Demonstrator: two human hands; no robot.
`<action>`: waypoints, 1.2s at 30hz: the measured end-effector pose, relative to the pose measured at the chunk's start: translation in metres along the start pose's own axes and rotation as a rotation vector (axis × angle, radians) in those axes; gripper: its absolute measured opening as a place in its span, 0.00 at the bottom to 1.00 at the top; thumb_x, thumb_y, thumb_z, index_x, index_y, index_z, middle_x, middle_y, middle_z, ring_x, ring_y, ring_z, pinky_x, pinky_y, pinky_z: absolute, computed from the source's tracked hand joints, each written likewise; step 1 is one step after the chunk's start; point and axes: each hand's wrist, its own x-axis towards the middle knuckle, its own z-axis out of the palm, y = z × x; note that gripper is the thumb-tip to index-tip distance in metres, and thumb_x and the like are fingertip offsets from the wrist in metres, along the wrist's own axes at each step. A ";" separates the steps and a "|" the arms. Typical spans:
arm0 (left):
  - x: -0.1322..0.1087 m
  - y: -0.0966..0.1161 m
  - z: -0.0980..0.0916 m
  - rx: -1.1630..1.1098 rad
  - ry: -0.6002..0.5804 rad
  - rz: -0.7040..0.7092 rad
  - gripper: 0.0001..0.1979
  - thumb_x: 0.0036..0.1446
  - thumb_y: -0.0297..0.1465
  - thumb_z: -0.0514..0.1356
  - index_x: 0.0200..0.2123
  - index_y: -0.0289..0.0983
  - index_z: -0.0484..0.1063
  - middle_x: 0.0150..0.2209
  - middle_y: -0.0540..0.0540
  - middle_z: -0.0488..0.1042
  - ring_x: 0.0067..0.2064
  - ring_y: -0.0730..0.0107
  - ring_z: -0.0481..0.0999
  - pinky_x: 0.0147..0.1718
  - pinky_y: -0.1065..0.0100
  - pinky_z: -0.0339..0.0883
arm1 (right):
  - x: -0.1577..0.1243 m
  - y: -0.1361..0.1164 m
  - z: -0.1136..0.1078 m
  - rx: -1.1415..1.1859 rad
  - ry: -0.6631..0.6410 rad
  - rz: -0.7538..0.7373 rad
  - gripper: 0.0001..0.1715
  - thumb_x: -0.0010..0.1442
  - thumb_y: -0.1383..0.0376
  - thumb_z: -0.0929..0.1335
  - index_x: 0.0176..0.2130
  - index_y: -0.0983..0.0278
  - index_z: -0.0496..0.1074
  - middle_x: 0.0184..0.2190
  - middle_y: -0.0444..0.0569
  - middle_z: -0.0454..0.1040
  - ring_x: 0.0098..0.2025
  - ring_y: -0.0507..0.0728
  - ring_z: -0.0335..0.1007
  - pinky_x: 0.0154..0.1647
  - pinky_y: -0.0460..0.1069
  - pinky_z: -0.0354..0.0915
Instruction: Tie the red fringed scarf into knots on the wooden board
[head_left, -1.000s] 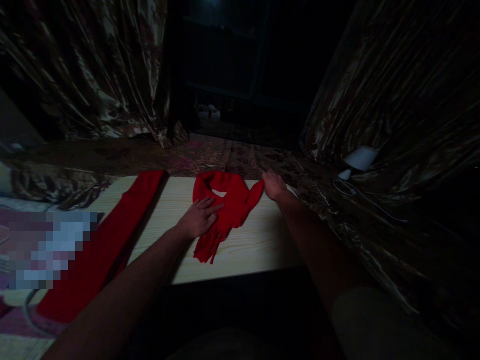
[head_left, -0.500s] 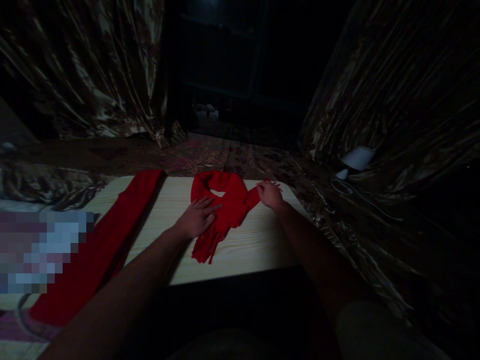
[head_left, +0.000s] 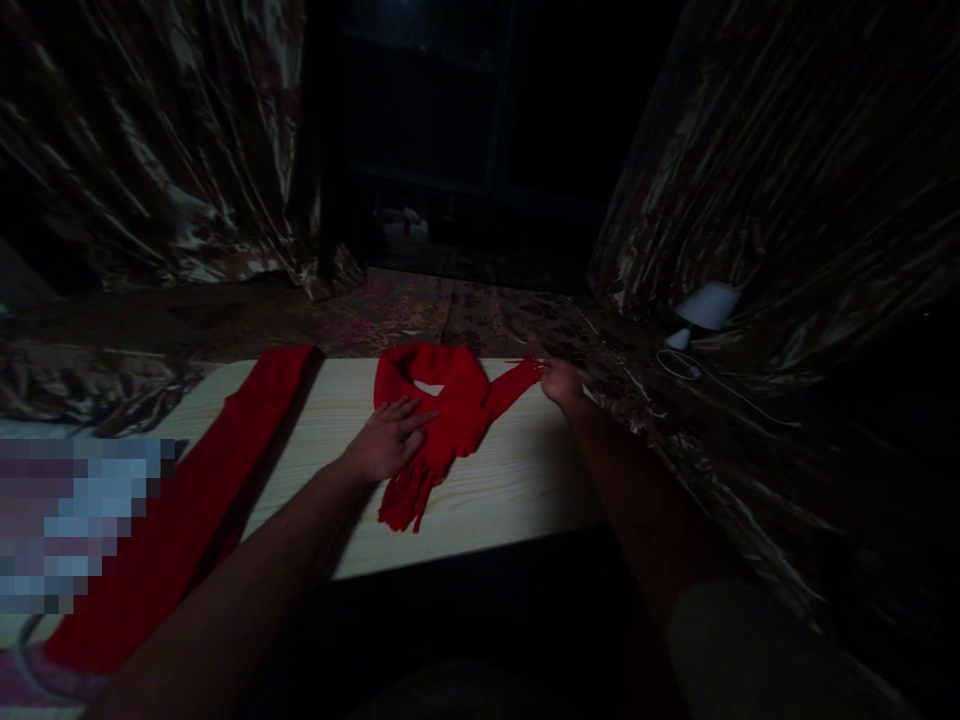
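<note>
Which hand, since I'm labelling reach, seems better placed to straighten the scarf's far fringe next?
Likely the right hand: it's at the far fringe; the left hand rests on the scarf near its loop.

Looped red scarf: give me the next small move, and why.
Probably have the right hand straighten the fringe at the far-right end of the red scarf: some strands there stick out sideways right beside that hand, while the left hand rests spread on the scarf and could steady it.

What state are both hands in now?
Left hand: open, resting on the red scarf.
Right hand: at the scarf's far fringed end; grip unclear.
</note>
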 end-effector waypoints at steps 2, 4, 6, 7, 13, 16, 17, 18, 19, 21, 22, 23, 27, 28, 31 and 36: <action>0.000 0.000 -0.001 -0.007 -0.005 -0.001 0.25 0.68 0.40 0.46 0.64 0.46 0.67 0.68 0.41 0.61 0.69 0.50 0.57 0.65 0.44 0.51 | 0.003 -0.015 0.006 0.017 0.030 -0.045 0.26 0.69 0.65 0.56 0.59 0.63 0.71 0.60 0.54 0.71 0.60 0.58 0.65 0.62 0.50 0.57; -0.001 0.000 -0.002 -0.011 -0.013 0.000 0.25 0.68 0.40 0.46 0.64 0.46 0.67 0.68 0.41 0.61 0.69 0.50 0.57 0.65 0.44 0.51 | 0.008 -0.027 0.010 0.033 -0.010 -0.112 0.24 0.70 0.61 0.57 0.56 0.61 0.74 0.58 0.52 0.73 0.59 0.58 0.67 0.60 0.49 0.59; -0.001 0.000 -0.004 -0.019 -0.021 0.007 0.25 0.68 0.40 0.46 0.64 0.46 0.68 0.68 0.41 0.61 0.69 0.50 0.58 0.65 0.43 0.51 | 0.013 -0.034 0.011 0.034 -0.105 -0.143 0.25 0.70 0.56 0.57 0.56 0.59 0.74 0.59 0.53 0.72 0.60 0.59 0.66 0.61 0.51 0.58; -0.001 0.000 -0.005 -0.023 -0.023 0.011 0.25 0.68 0.40 0.46 0.63 0.45 0.68 0.68 0.41 0.61 0.69 0.50 0.58 0.65 0.43 0.51 | 0.016 -0.035 0.010 0.025 -0.143 -0.111 0.26 0.70 0.54 0.58 0.59 0.59 0.72 0.61 0.53 0.70 0.63 0.61 0.63 0.63 0.54 0.56; -0.002 0.001 -0.006 -0.066 -0.001 0.009 0.25 0.68 0.41 0.46 0.64 0.48 0.67 0.67 0.45 0.63 0.69 0.51 0.58 0.65 0.42 0.51 | 0.020 -0.047 0.007 0.055 0.086 0.245 0.29 0.67 0.57 0.61 0.62 0.66 0.67 0.65 0.65 0.61 0.66 0.71 0.57 0.62 0.63 0.58; -0.003 0.001 -0.005 -0.081 0.016 0.015 0.26 0.68 0.43 0.46 0.65 0.47 0.66 0.67 0.44 0.64 0.69 0.51 0.58 0.65 0.43 0.51 | 0.016 -0.075 0.011 0.238 0.037 0.171 0.20 0.66 0.59 0.62 0.48 0.65 0.77 0.47 0.61 0.78 0.49 0.64 0.75 0.49 0.53 0.68; -0.004 0.002 -0.005 -0.084 0.019 0.012 0.26 0.68 0.44 0.46 0.65 0.46 0.64 0.67 0.43 0.64 0.69 0.51 0.58 0.65 0.43 0.51 | 0.013 -0.086 0.013 0.354 -0.036 0.170 0.19 0.65 0.57 0.63 0.42 0.66 0.78 0.40 0.59 0.80 0.41 0.61 0.77 0.42 0.51 0.70; -0.004 0.003 -0.005 -0.087 0.023 0.009 0.28 0.68 0.45 0.46 0.66 0.45 0.63 0.67 0.43 0.64 0.69 0.51 0.58 0.65 0.43 0.51 | 0.011 -0.096 0.014 0.464 -0.121 0.190 0.18 0.64 0.56 0.65 0.38 0.66 0.78 0.33 0.57 0.80 0.33 0.59 0.77 0.35 0.49 0.69; -0.004 0.003 -0.005 -0.090 0.027 0.003 0.29 0.68 0.46 0.46 0.67 0.44 0.61 0.67 0.42 0.64 0.69 0.51 0.58 0.65 0.43 0.51 | 0.008 -0.106 0.015 0.552 -0.176 0.210 0.18 0.62 0.55 0.67 0.35 0.67 0.77 0.28 0.54 0.78 0.27 0.57 0.74 0.29 0.48 0.67; -0.004 0.004 -0.007 -0.098 0.034 -0.005 0.30 0.68 0.46 0.46 0.69 0.42 0.59 0.66 0.39 0.63 0.68 0.51 0.59 0.65 0.44 0.51 | 0.002 -0.121 0.013 0.673 -0.233 0.260 0.15 0.57 0.56 0.71 0.32 0.67 0.75 0.22 0.49 0.75 0.22 0.54 0.69 0.23 0.46 0.64; -0.004 0.005 -0.008 -0.102 0.038 -0.005 0.31 0.68 0.46 0.46 0.69 0.41 0.58 0.66 0.39 0.63 0.68 0.52 0.60 0.65 0.44 0.51 | -0.001 -0.127 0.010 0.727 -0.242 0.279 0.13 0.55 0.58 0.73 0.32 0.67 0.74 0.20 0.48 0.73 0.22 0.53 0.68 0.23 0.46 0.63; -0.004 0.006 -0.009 -0.106 0.043 -0.006 0.31 0.67 0.46 0.47 0.69 0.40 0.58 0.66 0.38 0.63 0.68 0.52 0.61 0.66 0.45 0.51 | -0.004 -0.131 0.007 0.778 -0.252 0.291 0.11 0.55 0.61 0.73 0.31 0.67 0.74 0.20 0.47 0.73 0.22 0.53 0.68 0.23 0.45 0.62; -0.004 0.008 -0.013 -0.125 0.061 -0.003 0.30 0.66 0.45 0.50 0.68 0.40 0.59 0.67 0.38 0.63 0.67 0.53 0.61 0.65 0.44 0.52 | -0.013 -0.139 -0.006 0.943 -0.297 0.265 0.03 0.58 0.66 0.70 0.34 0.65 0.72 0.26 0.47 0.76 0.26 0.53 0.71 0.27 0.45 0.66; -0.004 0.009 -0.014 -0.132 0.065 -0.004 0.30 0.66 0.45 0.50 0.68 0.41 0.60 0.67 0.38 0.63 0.67 0.53 0.61 0.66 0.43 0.51 | -0.014 -0.139 -0.009 0.985 -0.301 0.257 0.03 0.60 0.66 0.69 0.37 0.64 0.72 0.28 0.47 0.77 0.28 0.53 0.72 0.28 0.45 0.67; -0.004 0.010 -0.016 -0.151 0.071 -0.019 0.31 0.66 0.47 0.50 0.67 0.41 0.61 0.67 0.38 0.63 0.67 0.53 0.62 0.66 0.44 0.49 | -0.018 -0.137 -0.015 1.156 -0.286 0.277 0.08 0.62 0.66 0.68 0.43 0.61 0.67 0.34 0.46 0.77 0.31 0.52 0.74 0.31 0.47 0.71; -0.005 0.009 -0.016 -0.160 0.064 -0.024 0.31 0.66 0.50 0.48 0.67 0.43 0.61 0.67 0.39 0.61 0.68 0.52 0.60 0.66 0.42 0.47 | -0.032 -0.140 -0.023 1.331 -0.252 0.300 0.06 0.63 0.70 0.66 0.41 0.60 0.65 0.35 0.43 0.76 0.30 0.51 0.74 0.33 0.49 0.72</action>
